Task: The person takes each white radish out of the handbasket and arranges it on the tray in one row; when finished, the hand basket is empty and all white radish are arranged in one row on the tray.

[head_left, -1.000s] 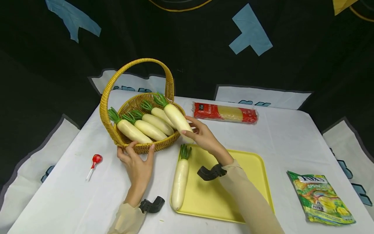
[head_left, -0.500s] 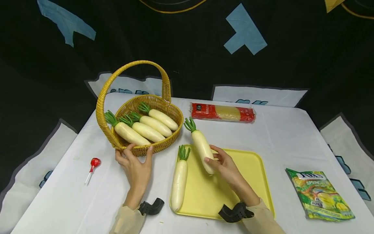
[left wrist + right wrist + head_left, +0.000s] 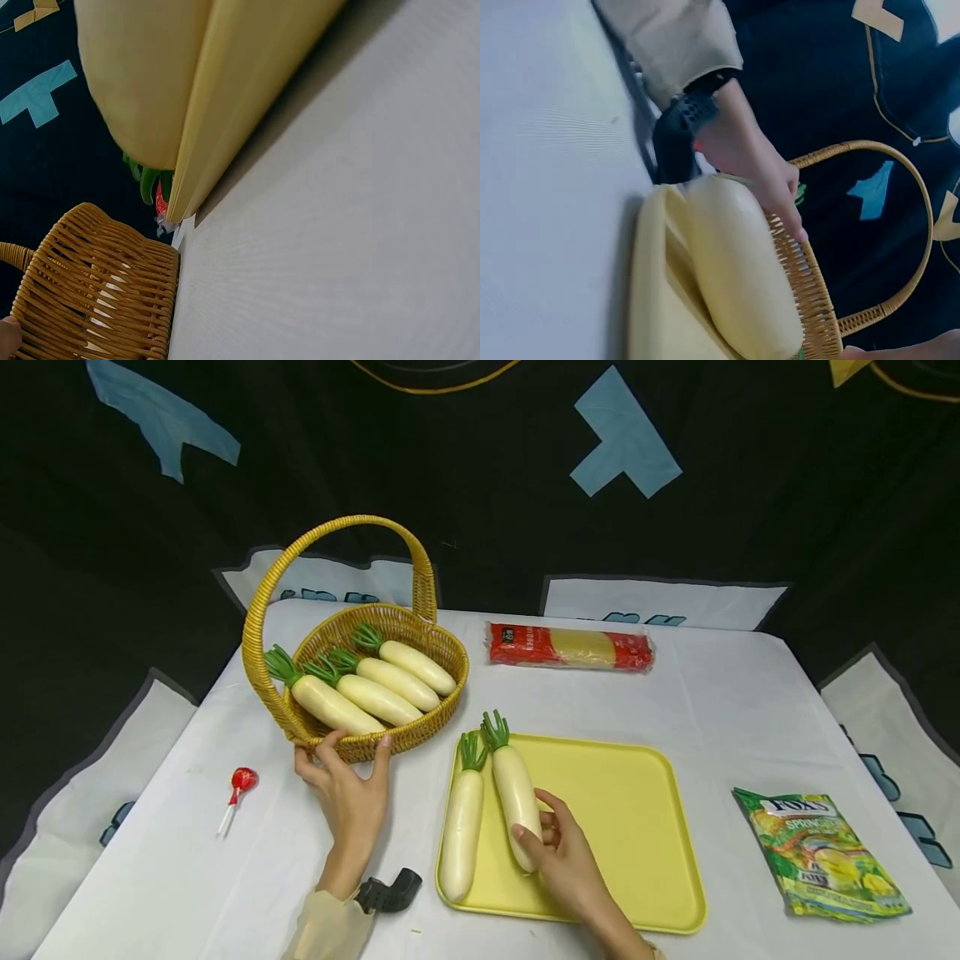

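In the head view my left hand (image 3: 351, 797) holds the near rim of the yellow wicker basket (image 3: 427, 727), fingers at the rim and thumb against its outer side. Several white radishes (image 3: 408, 665) with green tops lie slantwise inside it. My right hand (image 3: 566, 860) grips the lower end of another white radish (image 3: 516, 797), thumb on one side and fingers on the other, over the yellow tray (image 3: 615, 827). Whether that radish touches the tray is unclear. Along the tray's left edge lies a further radish (image 3: 461, 835), also large in the right wrist view.
A red lollipop (image 3: 242, 780) lies left of the basket. Behind the tray is a red-and-yellow noodle packet (image 3: 570, 647). A green Fox's candy bag (image 3: 821, 856) rests at the right. The white table (image 3: 720, 710) ends at a dark curtain.
My right hand has carried a radish from the basket rightward and down to the tray, beside the radish there. The left hand has stayed at the basket's rim.
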Tool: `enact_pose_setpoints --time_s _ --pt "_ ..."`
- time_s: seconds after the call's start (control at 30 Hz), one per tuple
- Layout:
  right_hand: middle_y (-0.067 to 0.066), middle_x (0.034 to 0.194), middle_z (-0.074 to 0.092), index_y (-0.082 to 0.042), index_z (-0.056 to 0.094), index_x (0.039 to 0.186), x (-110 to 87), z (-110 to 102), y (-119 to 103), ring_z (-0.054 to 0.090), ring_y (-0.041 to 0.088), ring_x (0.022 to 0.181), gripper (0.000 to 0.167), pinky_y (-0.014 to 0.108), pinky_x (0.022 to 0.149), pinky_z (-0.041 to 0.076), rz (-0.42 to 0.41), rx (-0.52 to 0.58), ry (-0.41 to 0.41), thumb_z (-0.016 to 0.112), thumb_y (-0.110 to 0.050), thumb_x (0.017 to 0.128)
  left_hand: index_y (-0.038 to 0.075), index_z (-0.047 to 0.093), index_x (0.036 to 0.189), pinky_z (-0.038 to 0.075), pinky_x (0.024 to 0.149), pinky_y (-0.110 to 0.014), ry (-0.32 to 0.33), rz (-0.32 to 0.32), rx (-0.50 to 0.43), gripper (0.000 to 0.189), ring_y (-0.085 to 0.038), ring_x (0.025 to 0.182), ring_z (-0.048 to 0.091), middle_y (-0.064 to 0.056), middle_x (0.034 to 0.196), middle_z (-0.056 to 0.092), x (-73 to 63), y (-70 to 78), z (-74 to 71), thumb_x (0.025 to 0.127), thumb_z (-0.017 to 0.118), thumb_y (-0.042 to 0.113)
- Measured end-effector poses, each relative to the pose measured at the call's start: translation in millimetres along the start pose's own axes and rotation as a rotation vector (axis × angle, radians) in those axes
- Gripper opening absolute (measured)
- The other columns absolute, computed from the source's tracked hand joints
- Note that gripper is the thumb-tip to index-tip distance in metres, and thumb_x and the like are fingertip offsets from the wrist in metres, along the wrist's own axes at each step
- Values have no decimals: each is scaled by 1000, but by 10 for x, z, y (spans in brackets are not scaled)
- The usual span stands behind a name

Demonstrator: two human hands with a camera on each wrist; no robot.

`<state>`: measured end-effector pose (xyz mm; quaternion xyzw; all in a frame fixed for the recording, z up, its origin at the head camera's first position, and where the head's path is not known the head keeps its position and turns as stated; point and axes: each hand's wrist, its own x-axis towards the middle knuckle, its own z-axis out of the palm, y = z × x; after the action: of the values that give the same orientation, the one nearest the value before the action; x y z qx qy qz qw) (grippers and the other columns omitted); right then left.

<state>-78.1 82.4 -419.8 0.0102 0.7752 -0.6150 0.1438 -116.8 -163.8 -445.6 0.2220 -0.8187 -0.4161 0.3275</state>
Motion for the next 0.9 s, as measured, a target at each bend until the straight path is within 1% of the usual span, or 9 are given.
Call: enact_pose_setpoints --time_s 0.17,0.33,0.4,0.5,0.63,0.73,0.9 --pt "19 112 54 -6 34 132 -82 79 38 57 15 80 61 20 62 48 -30 -62 10 65 -23 83 9 39 117 26 101 -54 -1 -10 -5 59 -41 131 15 -27 138 5 2 0 -6 78 66 44" --pt "16 103 57 -5 36 128 -94 163 91 57 11 75 64 20 60 48 -37 -93 13 71 -22 78 9 39 117 25 100 -54 2 -5 -4 58 -41 131 16 -27 137 6 -1 1 -2 78 66 43" --pt "14 98 58 -4 36 128 -95 192 103 56 9 73 67 20 59 47 -44 -117 23 73 -23 75 9 39 117 25 101 -54 -1 -4 -3 58 -41 131 16 -27 137 6 2 4 0 78 66 43" --pt "11 96 55 -4 35 129 -107 219 96 52 9 73 71 18 59 44 -70 -181 23 74 -27 74 9 39 117 25 101 -54 -4 -9 -2 59 -40 131 15 -27 138 5 5 7 -4 78 66 44" --pt "8 93 50 -4 37 128 -119 228 80 46 10 74 70 18 60 41 -91 -249 10 72 -31 75 9 39 117 25 101 -54 -4 -9 -2 59 -40 131 15 -26 138 5 8 6 -5 78 66 44" --pt "8 92 49 -4 39 127 -117 217 72 45 11 74 66 17 60 40 -98 -268 9 70 -32 76 9 39 117 25 101 -54 -4 -6 -1 59 -40 131 15 -26 138 5 7 3 -3 78 66 44" --pt "8 92 50 -3 40 126 -96 190 69 47 10 72 64 17 59 41 -114 -297 12 69 -33 77 8 39 117 24 101 -54 -3 -1 -2 59 -40 131 16 -27 137 6 5 -2 1 78 66 43"
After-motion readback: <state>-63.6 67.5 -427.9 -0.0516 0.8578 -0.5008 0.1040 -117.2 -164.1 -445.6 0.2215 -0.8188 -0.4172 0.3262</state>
